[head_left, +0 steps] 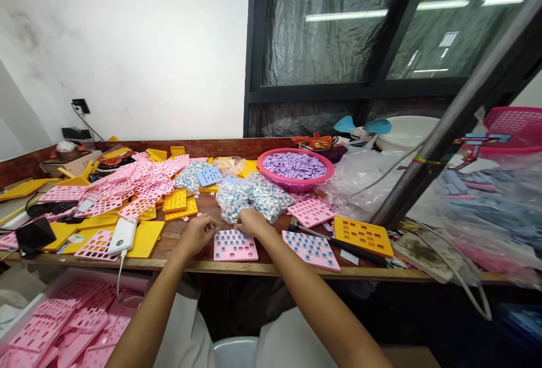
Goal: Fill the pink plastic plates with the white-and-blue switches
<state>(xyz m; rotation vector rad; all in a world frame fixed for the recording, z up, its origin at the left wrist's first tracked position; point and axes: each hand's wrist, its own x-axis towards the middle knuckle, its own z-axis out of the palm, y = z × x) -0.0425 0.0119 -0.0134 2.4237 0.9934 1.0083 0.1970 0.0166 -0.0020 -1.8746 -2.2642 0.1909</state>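
On the bench edge in front of me lies a pink plate [235, 246] with rows of small blue pieces and a few unfilled slots near its lower side. My left hand [200, 233] is just left of it, fingers curled into a pinch; what they hold, if anything, is too small to see. Reaching over the plate's top edge, my right hand [250, 222] has its fingertips bent down beside a bag of blue and white pieces [232, 196]; its fingertips are partly hidden. A second pink plate with blue pieces [311, 249] rests to the right.
Behind stands a pink basket of purple pieces [294, 166]. Pink grids [127, 179] and yellow trays [174, 201] pile up at left, near a white power bank [122, 235]. A hammer [339, 239], a yellow mould [363, 236] and a slanted metal pole [436, 125] are at right.
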